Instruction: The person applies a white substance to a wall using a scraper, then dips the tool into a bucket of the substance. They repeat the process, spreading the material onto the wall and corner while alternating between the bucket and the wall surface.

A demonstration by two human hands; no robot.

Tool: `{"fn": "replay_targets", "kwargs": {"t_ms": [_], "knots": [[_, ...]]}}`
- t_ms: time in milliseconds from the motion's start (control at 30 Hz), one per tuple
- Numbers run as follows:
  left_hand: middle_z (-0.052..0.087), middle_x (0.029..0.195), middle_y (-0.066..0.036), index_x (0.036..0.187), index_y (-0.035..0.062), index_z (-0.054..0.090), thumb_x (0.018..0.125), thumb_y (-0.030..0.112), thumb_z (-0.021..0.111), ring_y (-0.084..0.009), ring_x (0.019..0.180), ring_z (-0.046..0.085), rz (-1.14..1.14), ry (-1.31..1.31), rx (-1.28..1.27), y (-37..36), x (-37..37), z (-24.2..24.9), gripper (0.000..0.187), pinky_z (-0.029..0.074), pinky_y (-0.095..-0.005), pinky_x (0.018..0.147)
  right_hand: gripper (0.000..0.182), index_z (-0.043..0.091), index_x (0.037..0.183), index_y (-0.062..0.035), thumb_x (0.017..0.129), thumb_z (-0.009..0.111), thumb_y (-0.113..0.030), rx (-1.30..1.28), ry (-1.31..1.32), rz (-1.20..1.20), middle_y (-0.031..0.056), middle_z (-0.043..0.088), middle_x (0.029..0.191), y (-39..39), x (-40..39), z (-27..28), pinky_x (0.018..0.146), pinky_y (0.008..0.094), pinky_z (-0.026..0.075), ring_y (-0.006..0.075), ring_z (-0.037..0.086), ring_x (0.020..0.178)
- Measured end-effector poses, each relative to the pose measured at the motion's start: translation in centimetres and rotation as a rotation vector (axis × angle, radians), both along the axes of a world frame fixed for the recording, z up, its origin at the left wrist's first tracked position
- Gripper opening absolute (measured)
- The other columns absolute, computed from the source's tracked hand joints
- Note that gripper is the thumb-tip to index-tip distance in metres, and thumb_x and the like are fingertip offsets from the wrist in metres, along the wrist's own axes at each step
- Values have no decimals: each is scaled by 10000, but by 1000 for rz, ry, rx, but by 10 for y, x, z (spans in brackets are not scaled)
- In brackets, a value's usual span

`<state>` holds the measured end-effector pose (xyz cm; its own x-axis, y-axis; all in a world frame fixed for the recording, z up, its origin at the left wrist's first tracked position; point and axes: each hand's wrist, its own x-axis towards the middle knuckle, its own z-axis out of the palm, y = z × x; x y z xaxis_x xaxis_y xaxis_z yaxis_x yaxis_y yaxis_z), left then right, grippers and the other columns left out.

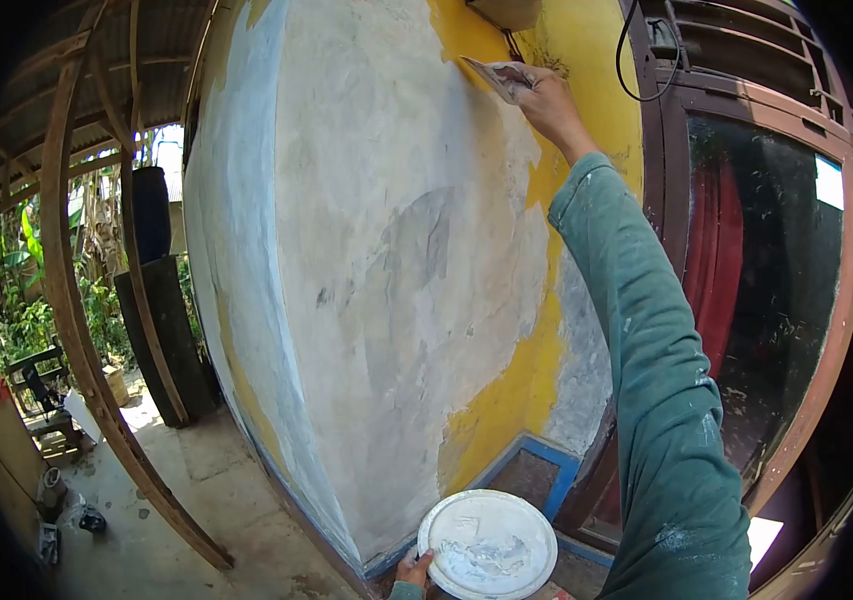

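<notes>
My right hand (545, 100) is raised high against the wall. Its fingers are closed around a flat, putty-smeared scraper (494, 76), whose edge lies at the border of grey-white plaster and yellow paint. Low in the view, my left hand (414, 569) grips the left rim of a round white bucket lid (537, 528). Smears of wet white putty (487, 558) sit on this lid. The wall (367, 250) is mostly coated in patchy grey-white filler, with yellow paint (507, 400) showing along its right side.
A brown-framed glass door (767, 270) stands to the right, with a black cable (627, 60) hanging above it. Leftward are a wooden post (72, 280), a dark barrel (152, 215) and several items on the concrete floor (177, 500). A blue-edged ledge (562, 480) runs behind the lid.
</notes>
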<state>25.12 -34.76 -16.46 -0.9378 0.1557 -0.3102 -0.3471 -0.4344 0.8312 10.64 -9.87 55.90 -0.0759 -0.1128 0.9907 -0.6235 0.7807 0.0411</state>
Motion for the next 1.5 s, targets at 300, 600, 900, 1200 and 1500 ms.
{"fn": "replay_targets", "kwargs": {"t_ms": [300,600,900,1200,1500], "knots": [[687,1115,-113,1326,25,546,971,123,611,-221,891,699,-25,-31,100,-3,0,-23,374,622,-377,735,310,691,1192,-67,922,556,4,230,-354,-19,75,739,1034,21,26,-118,902,290,502,159,655,954],[694,1104,-134,1280,-20,566,968,74,588,-240,918,698,10,47,164,9,3,4,326,597,-356,778,351,697,1191,-125,876,549,-77,32,-211,-144,203,700,1050,32,-4,-161,852,412,524,391,663,946],[684,1120,-134,1307,-18,537,978,91,577,-228,949,692,35,-16,118,2,8,4,348,610,-376,808,399,651,1230,-35,853,532,18,-27,-223,80,202,714,1087,37,15,-164,900,332,519,325,690,990],[689,1117,-117,1296,3,577,948,143,645,-219,943,678,39,59,58,3,-4,-19,381,590,-372,772,281,670,1041,-22,818,546,-139,-253,-286,-259,272,680,1056,-66,27,-87,893,511,497,459,631,1027],[687,1156,-121,1269,-8,613,945,175,645,-247,1054,661,-72,62,-136,-7,-7,-21,374,554,-395,877,253,714,1075,-73,869,598,-164,-21,39,231,213,710,956,-116,69,-13,787,427,528,395,675,887]]}}
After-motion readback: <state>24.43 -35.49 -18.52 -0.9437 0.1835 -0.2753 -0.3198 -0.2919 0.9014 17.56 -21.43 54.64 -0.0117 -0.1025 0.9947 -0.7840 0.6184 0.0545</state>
